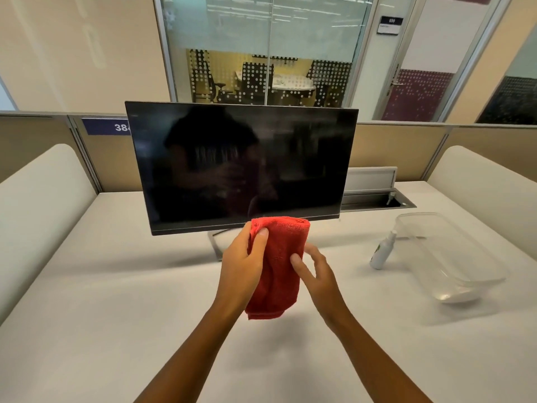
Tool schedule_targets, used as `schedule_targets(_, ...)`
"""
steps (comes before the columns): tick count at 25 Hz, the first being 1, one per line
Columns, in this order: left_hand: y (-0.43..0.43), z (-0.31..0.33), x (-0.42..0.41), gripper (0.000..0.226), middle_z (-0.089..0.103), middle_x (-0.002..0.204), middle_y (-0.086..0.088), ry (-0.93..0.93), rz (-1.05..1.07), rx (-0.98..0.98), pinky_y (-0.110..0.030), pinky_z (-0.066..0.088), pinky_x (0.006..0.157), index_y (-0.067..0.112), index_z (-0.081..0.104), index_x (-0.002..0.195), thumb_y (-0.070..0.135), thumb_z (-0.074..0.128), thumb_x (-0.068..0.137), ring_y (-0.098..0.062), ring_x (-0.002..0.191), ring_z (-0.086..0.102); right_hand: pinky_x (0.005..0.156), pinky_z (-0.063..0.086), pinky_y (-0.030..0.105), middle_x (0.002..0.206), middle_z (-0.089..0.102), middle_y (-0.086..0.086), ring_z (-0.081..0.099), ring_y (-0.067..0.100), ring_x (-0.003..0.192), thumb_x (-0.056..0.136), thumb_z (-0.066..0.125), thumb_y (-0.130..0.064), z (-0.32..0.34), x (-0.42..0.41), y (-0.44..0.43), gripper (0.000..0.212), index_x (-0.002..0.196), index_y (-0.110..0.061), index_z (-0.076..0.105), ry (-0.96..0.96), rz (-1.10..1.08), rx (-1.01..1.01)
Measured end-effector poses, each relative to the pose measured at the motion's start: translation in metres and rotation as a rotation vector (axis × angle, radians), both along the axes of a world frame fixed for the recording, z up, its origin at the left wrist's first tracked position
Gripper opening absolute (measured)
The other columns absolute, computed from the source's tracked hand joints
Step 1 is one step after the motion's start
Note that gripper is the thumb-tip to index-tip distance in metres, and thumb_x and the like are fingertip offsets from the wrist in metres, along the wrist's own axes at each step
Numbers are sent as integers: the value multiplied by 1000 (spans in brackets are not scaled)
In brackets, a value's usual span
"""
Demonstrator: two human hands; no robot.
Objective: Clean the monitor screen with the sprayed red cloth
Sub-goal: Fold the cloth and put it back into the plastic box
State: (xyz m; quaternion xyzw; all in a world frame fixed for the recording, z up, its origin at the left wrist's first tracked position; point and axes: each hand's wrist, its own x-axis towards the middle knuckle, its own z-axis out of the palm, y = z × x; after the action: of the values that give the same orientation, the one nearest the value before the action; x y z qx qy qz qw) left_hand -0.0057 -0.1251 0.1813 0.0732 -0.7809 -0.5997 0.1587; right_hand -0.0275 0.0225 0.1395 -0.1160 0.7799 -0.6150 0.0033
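The red cloth (276,269) is gripped near its top fold by the left hand (244,263), thumb clamped over the front. The right hand (315,270) is spread loose, fingertips only brushing the fabric. If bunched unevenly, streaks could be left. Beyond, the monitor screen (241,164) is not yet touched.

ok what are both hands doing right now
Left hand: closed on the top of the red cloth, holding it up.
Right hand: open, fingers loosely touching the cloth's side.
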Motion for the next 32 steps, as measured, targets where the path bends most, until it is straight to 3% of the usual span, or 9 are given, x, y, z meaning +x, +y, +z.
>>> schedule_targets(5, 5, -9, 2, 49, 63, 109, 9, 42, -61, -92, -18, 52, 79, 26, 49, 124, 54, 29, 90, -9, 92, 61, 76, 52, 10, 94, 69, -13, 65, 4, 91, 99, 49, -30, 1, 5, 2, 11, 99, -32, 60, 48, -111, -16)
schedule_targets(8, 12, -10, -1, 34, 62, 90, 18, 126, -42, -131, -14, 52, 67, 32, 47, 111, 53, 28, 91, -3, 81, 63, 65, 49, 2, 94, 62, -22, 61, -3, 86, 99, 44, -37, 8, 8, 4, 10, 100, -39, 54, 45, -206, 21)
schedule_targets(12, 32, -13, -13, 17, 59, 79, 15, 150, 15, -81, -6, 47, 57, 38, 44, 102, 47, 31, 96, 8, 73, 59, 82, 47, 10, 102, 58, -22, 57, -2, 88, 99, 42, -42, 12, 0, 18, 13, 109, -41, 49, 51, -250, 83)
schedule_targets(15, 54, -15, -23, 22, 59, 77, 12, 179, 38, -81, -7, 46, 53, 36, 45, 103, 48, 30, 94, -2, 66, 60, 81, 45, 8, 112, 57, -18, 56, 2, 94, 96, 49, -42, 11, -6, 41, 28, 122, -34, 52, 63, -230, 139)
schedule_targets(21, 133, -23, -57, 53, 63, 89, 6, 199, 70, -74, -18, 55, 66, 21, 45, 130, 51, 25, 92, -10, 79, 63, 89, 52, 24, 109, 62, -13, 59, 6, 95, 96, 54, -34, 23, -42, 127, 26, 119, -25, 59, 257, -302, 285)
schedule_targets(23, 169, -27, -72, 55, 62, 84, 7, 201, 84, -103, -13, 50, 73, 20, 37, 141, 47, 25, 95, -8, 79, 61, 87, 51, 23, 105, 63, -12, 60, 8, 93, 96, 54, -31, 30, -61, 170, 23, 117, -23, 60, 309, -322, 292)
schedule_targets(25, 205, -34, -85, 50, 66, 99, 8, 180, 54, -154, -19, 47, 89, 23, 32, 145, 41, 28, 99, -10, 96, 61, 85, 49, 21, 104, 64, -11, 60, 8, 93, 97, 55, -29, 37, -80, 216, 22, 116, -21, 61, 340, -363, 297)
schedule_targets(28, 257, -52, -101, 53, 38, 152, 3, 123, -6, -308, -31, 24, 115, 26, 24, 148, 44, 29, 98, -17, 139, 35, 87, 49, 21, 111, 66, -3, 60, 11, 97, 98, 53, -27, 48, -111, 281, 24, 119, -17, 61, 367, -436, 323)
schedule_targets(32, 311, -89, -106, 59, -7, 160, 10, 60, -100, -528, -33, -4, 121, 31, 0, 150, 49, 22, 98, -9, 148, -7, 81, 46, 22, 110, 66, 3, 59, 16, 94, 101, 50, -25, 49, -152, 353, 21, 118, -16, 58, 386, -539, 443)
